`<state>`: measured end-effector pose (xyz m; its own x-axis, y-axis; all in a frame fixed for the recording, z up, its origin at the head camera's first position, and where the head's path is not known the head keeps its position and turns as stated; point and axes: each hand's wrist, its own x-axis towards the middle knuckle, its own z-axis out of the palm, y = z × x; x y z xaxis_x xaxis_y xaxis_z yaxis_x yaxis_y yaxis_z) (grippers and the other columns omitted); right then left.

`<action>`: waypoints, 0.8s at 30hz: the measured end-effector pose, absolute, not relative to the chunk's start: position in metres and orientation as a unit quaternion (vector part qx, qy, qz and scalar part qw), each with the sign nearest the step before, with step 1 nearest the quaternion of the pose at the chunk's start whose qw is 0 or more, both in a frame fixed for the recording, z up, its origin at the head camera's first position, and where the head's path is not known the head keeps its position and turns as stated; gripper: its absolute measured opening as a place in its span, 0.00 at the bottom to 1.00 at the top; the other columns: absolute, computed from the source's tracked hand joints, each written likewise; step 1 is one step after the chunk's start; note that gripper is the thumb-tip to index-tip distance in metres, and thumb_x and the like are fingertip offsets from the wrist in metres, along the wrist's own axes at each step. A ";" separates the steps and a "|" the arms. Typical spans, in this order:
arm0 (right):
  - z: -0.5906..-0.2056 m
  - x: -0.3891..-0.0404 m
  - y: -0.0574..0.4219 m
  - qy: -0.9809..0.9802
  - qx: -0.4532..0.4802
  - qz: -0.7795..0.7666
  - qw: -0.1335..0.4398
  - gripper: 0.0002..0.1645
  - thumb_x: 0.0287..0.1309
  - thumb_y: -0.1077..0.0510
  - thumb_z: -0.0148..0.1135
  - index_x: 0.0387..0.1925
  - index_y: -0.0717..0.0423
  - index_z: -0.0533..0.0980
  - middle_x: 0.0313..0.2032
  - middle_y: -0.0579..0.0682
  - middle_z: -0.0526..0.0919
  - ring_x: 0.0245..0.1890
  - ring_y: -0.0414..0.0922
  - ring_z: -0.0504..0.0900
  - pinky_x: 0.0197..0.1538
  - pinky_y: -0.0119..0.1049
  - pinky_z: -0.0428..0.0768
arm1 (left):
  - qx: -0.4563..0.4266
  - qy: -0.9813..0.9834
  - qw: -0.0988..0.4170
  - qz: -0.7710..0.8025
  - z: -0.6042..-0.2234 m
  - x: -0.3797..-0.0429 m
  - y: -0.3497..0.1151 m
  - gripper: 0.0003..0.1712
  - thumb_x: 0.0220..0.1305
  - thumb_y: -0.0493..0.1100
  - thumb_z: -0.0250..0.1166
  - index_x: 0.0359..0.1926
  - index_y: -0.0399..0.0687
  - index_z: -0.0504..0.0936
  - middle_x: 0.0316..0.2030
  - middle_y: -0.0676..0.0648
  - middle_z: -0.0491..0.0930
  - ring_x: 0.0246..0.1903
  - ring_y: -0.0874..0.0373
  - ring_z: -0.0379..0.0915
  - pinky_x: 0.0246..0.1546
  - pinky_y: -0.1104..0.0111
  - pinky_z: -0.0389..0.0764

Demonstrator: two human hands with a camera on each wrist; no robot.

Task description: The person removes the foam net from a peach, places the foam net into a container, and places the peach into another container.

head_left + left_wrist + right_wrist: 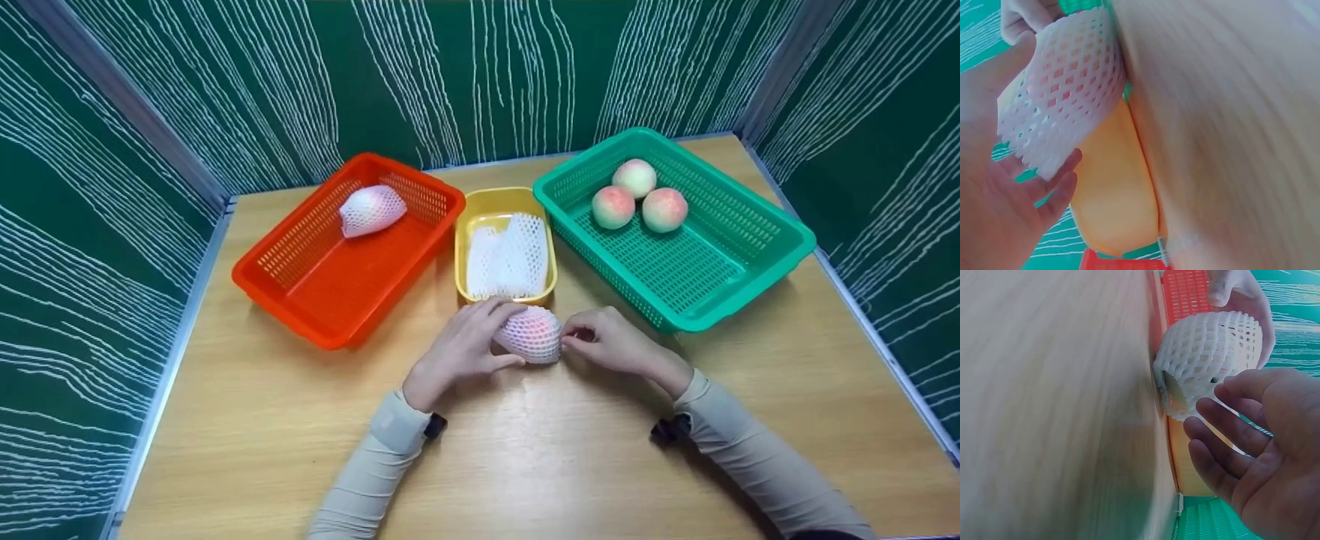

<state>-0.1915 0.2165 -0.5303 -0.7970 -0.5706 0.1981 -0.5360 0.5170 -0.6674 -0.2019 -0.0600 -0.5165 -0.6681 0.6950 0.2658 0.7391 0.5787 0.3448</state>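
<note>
A peach in a white foam net (531, 334) sits on the table, in front of the yellow bin. My left hand (471, 341) holds it from the left, thumb on the near side and fingers on the far side. In the left wrist view the loose end of the foam net (1067, 84) lies toward the left palm. My right hand (619, 343) pinches the net's right edge between thumb and index finger. The right wrist view shows an opening in the foam net (1207, 354) there, with the peach's skin inside; the other right fingers are loosely bent.
An orange-red basket (300, 330) at the left holds one netted peach (373, 211). Flat foam nets (510, 259) lie in the yellow bin (499, 196). At the right, a green basket (705, 319) holds three bare peaches (665, 210). Green panels (390, 112) enclose the table.
</note>
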 end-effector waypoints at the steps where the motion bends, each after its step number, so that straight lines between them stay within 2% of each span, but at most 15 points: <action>1: -0.530 -0.192 0.217 0.871 -0.316 -0.375 0.024 0.02 0.60 0.59 0.66 0.34 0.50 0.84 0.29 0.38 0.82 0.30 0.37 0.79 0.37 0.37 0.80 | -0.400 -0.888 0.053 -0.219 -0.514 -0.201 -0.061 0.44 0.52 0.63 0.72 0.66 0.53 0.68 0.59 0.50 0.70 0.55 0.57 0.67 0.56 0.60 0.70; 9: -0.529 -0.193 0.224 0.876 -0.315 -0.364 0.011 0.02 0.59 0.60 0.66 0.32 0.52 0.83 0.28 0.39 0.82 0.29 0.37 0.78 0.34 0.37 0.79 | -0.368 -0.890 0.098 -0.251 -0.505 -0.199 -0.080 0.44 0.50 0.62 0.74 0.65 0.53 0.69 0.56 0.52 0.73 0.53 0.56 0.70 0.53 0.61 0.73; 19: -0.529 -0.194 0.232 0.880 -0.305 -0.364 0.010 0.02 0.59 0.60 0.66 0.33 0.52 0.84 0.29 0.39 0.82 0.29 0.37 0.78 0.35 0.37 0.79 | -0.362 -0.885 0.102 -0.275 -0.500 -0.196 -0.081 0.42 0.51 0.59 0.75 0.64 0.51 0.71 0.57 0.52 0.73 0.55 0.57 0.69 0.55 0.61 0.73; 24: -0.530 -0.195 0.233 0.880 -0.304 -0.364 0.013 0.02 0.59 0.59 0.66 0.33 0.52 0.83 0.29 0.39 0.82 0.29 0.37 0.78 0.35 0.36 0.78 | -0.376 -0.882 0.095 -0.269 -0.491 -0.199 -0.063 0.42 0.51 0.57 0.75 0.66 0.55 0.70 0.57 0.51 0.72 0.55 0.56 0.68 0.56 0.61 0.70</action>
<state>-0.1947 0.2325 -0.5299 -0.8151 -0.5441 0.1986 -0.5257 0.5508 -0.6483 -0.1987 -0.0629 -0.4914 -0.6992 0.6123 0.3692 0.7141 0.5723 0.4033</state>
